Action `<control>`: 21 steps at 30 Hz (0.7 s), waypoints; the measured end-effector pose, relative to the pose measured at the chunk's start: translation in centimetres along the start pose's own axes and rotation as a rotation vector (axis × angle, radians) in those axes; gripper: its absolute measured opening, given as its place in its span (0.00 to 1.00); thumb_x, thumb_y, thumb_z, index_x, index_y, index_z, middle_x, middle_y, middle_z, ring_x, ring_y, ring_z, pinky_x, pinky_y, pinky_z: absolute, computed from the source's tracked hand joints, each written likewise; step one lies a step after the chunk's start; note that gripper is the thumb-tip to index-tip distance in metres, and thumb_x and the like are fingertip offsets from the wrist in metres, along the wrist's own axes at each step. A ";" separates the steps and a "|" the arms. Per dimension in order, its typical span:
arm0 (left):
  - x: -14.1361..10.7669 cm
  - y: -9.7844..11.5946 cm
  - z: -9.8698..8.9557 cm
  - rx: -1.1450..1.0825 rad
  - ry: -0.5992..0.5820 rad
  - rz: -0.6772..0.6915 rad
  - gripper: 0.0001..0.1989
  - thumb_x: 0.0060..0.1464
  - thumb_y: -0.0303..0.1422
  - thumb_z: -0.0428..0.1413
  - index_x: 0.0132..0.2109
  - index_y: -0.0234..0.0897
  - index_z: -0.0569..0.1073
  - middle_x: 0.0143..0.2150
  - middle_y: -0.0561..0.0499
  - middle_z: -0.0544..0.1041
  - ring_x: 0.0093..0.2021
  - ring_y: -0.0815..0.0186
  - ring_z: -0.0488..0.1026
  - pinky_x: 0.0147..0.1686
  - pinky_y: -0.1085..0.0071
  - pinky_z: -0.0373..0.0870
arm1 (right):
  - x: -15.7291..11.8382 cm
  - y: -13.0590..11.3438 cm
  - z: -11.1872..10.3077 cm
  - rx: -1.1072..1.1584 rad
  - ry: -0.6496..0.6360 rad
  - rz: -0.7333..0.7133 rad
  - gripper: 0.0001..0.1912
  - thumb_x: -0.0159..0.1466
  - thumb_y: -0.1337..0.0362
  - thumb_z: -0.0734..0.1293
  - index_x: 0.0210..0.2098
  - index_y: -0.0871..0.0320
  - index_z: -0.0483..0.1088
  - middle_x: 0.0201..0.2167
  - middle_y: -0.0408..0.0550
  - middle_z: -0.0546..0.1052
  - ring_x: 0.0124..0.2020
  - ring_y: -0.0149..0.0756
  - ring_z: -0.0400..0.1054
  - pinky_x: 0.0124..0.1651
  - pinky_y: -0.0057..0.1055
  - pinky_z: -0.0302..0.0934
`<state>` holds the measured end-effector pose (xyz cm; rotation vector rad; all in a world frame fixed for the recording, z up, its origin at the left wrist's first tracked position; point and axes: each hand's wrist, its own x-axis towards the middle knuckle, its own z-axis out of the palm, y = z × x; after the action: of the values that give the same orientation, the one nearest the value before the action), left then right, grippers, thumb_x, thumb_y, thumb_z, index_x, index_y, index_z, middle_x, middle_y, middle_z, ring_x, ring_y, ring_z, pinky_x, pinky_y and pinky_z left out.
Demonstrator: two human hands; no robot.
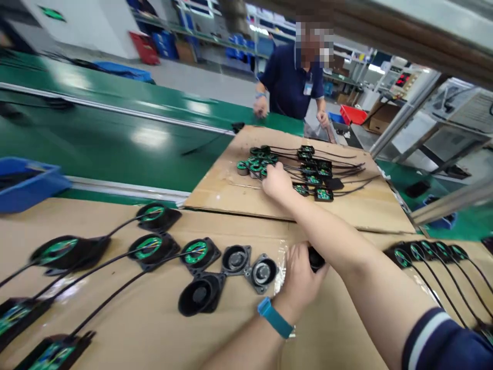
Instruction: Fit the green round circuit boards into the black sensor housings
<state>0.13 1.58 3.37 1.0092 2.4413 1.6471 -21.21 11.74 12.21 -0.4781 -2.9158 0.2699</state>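
Note:
My left hand (299, 275), with a teal band on its wrist, is closed around a black round housing (316, 258) low over the cardboard; my right forearm partly covers this part. Stretched across to the raised cardboard, my right hand (278, 181) has its fingers pinched at a cluster of round green circuit boards (256, 163) with black cables; its fingertips are partly hidden. Left of my left hand lie grey-black housings (263, 272) and a deeper black housing (200, 294). Farther left, housings (196, 253) hold green round boards with cables.
Small black boxes with circuit boards (323, 193) lie on the raised cardboard sheet (215, 190). More cabled housings (427, 251) line the right side. A blue bin (31, 182) stands at left by the green conveyor (115, 139). Opposite stands a co-worker (290, 82). Metal posts (404, 115) rise at right.

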 end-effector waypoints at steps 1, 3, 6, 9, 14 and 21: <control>0.1 -0.1 0.0 -0.009 -0.002 -0.003 0.20 0.54 0.32 0.64 0.50 0.40 0.65 0.46 0.43 0.73 0.48 0.49 0.71 0.47 0.51 0.69 | 0.0 0.0 0.1 0.003 -0.006 0.007 0.14 0.69 0.67 0.61 0.54 0.60 0.68 0.58 0.61 0.68 0.50 0.47 0.74 0.53 0.43 0.69; 0.2 -0.2 0.1 -0.028 -0.004 -0.009 0.21 0.52 0.33 0.66 0.49 0.40 0.65 0.45 0.43 0.73 0.47 0.49 0.71 0.46 0.52 0.69 | 0.3 0.2 0.4 0.014 -0.006 -0.003 0.16 0.70 0.66 0.63 0.56 0.61 0.65 0.60 0.61 0.67 0.51 0.46 0.73 0.53 0.43 0.69; 0.3 -0.5 0.2 -0.049 0.004 -0.029 0.22 0.49 0.34 0.68 0.46 0.41 0.64 0.43 0.45 0.73 0.46 0.50 0.71 0.45 0.55 0.68 | 1.0 0.5 0.9 0.033 -0.007 -0.071 0.18 0.70 0.63 0.66 0.56 0.65 0.63 0.58 0.62 0.70 0.51 0.47 0.73 0.55 0.45 0.69; 0.3 -0.6 0.2 -0.060 0.009 -0.046 0.26 0.46 0.33 0.70 0.46 0.42 0.64 0.43 0.46 0.72 0.46 0.50 0.72 0.46 0.55 0.68 | 1.3 0.7 1.0 0.044 -0.022 -0.127 0.17 0.70 0.64 0.67 0.54 0.65 0.63 0.51 0.58 0.75 0.51 0.45 0.73 0.58 0.45 0.67; 0.3 -0.4 0.1 -0.037 -0.017 -0.057 0.31 0.43 0.36 0.73 0.50 0.41 0.65 0.47 0.46 0.73 0.49 0.51 0.72 0.50 0.53 0.67 | -0.8 2.2 -2.0 0.210 0.128 -0.214 0.19 0.71 0.63 0.64 0.58 0.65 0.61 0.50 0.55 0.76 0.55 0.46 0.73 0.61 0.48 0.64; 0.3 -1.4 0.3 -0.016 -0.042 -0.059 0.23 0.51 0.39 0.67 0.48 0.40 0.66 0.46 0.46 0.75 0.49 0.52 0.73 0.52 0.53 0.69 | -14.1 9.1 -12.8 0.517 0.408 -0.299 0.31 0.70 0.49 0.62 0.63 0.66 0.62 0.56 0.52 0.74 0.58 0.45 0.71 0.60 0.50 0.64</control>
<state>-0.63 1.67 2.13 0.9499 2.4026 1.6080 -2.79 17.51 20.72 -0.0073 -2.3501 0.7523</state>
